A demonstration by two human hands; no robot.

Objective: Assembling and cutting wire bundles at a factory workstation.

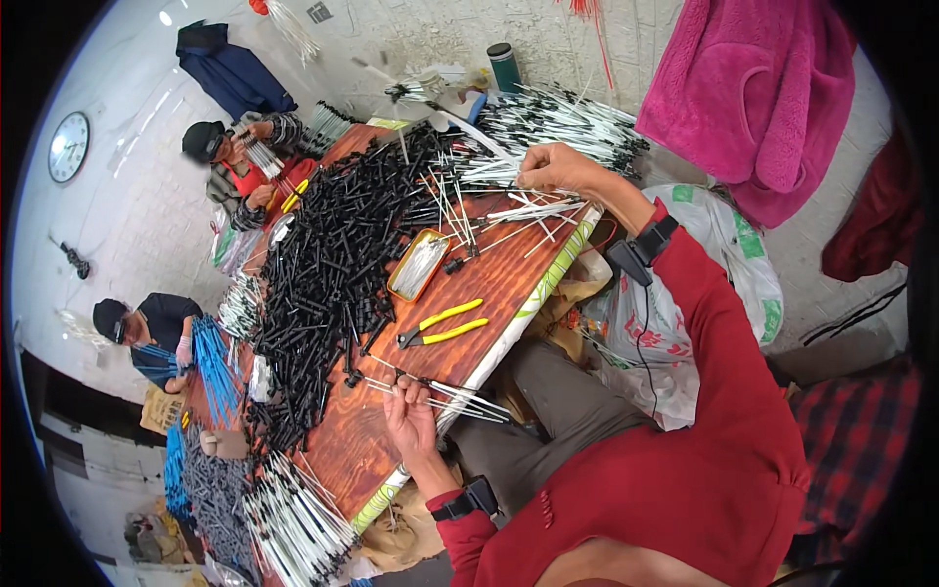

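My left hand (409, 416) is closed around a few thin white rods with black fittings (469, 399), low over the near table edge. Farther right, my right hand (559, 168) has its fingers pinched together above loose white rods (538, 209). A long white strip (481, 135) reaches close to those fingertips; what they grip cannot be made out. Between my hands lie yellow-handled pliers (445, 323) with their handles apart. Beyond them stands a small yellow-rimmed tray (419, 266) of thin white pieces. A big heap of black plastic fittings (328, 245) covers the table's middle.
White rods with black ends (558, 127) are piled at the far right, near a green bottle (504, 68). Another bundle (293, 519) lies at the left. Two people sit across the table, one with blue rods (213, 367). White plastic bags (646, 333) stand beside my legs.
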